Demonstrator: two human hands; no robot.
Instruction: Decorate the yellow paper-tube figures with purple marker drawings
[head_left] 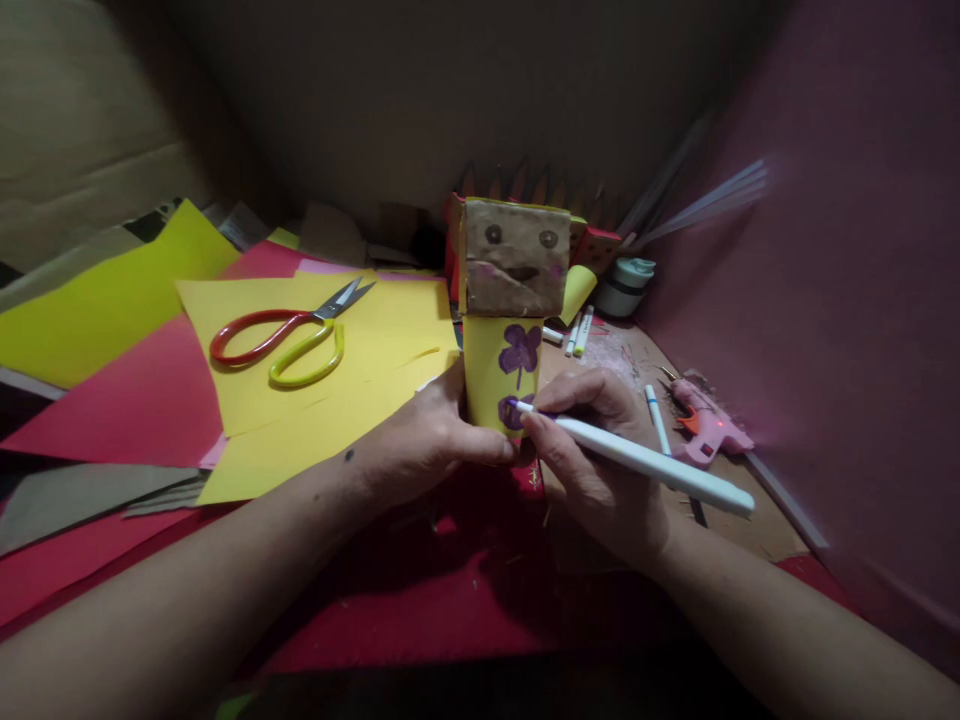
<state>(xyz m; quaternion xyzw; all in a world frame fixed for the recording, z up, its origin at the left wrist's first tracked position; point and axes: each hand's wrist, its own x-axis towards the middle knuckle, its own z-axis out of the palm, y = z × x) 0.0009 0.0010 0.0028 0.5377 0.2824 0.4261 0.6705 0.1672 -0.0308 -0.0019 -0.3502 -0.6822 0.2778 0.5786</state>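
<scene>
My left hand [435,425] is wrapped round the lower part of a yellow paper-covered cup [484,365], its thumb lying across the base. On top of the cup sits a brown cardboard box head [517,265] with drawn eyes, pink cheeks and a mouth. Between thumb and fingers of my right hand [592,440] is a white marker [652,460], its purple tip touching the cup near the bottom. A purple flower shape [519,358] shows on the cup's front, and another purple shape lies under the tip. The cup's back is hidden.
Scissors [307,340] with red and yellow handles rest on yellow paper [390,380] at left, among red and grey sheets. Right of the cup are markers [581,332], a pink glue gun [709,425] with a lit red light, a lidded jar [626,288] and clear glue sticks [712,200].
</scene>
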